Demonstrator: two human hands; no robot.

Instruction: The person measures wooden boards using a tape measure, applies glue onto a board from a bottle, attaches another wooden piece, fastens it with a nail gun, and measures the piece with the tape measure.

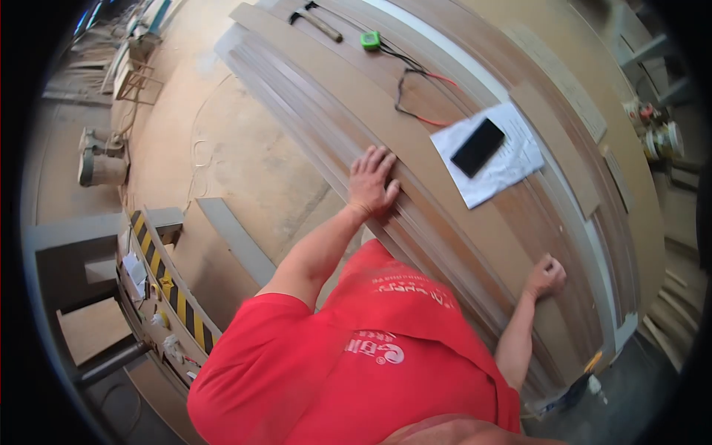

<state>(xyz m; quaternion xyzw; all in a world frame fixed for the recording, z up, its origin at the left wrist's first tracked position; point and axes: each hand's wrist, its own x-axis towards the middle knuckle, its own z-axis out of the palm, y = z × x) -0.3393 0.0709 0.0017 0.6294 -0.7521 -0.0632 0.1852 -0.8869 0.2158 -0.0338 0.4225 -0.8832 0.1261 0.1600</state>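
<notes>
My left hand lies on the long brown boards near their edge, fingers apart, holding nothing. Farther right, my right hand rests on the boards with its fingers curled together; what they hold, if anything, is hidden. Between and beyond the hands, a black phone lies on a creased white paper. A green tape measure and a hammer lie on the far part of the boards, with a black and red cable beside them.
A machine with a black and yellow striped edge stands at the left. Buckets sit on the floor at the far left, and a white bucket stands at the right. A yellow-handled tool is at the boards' near right end.
</notes>
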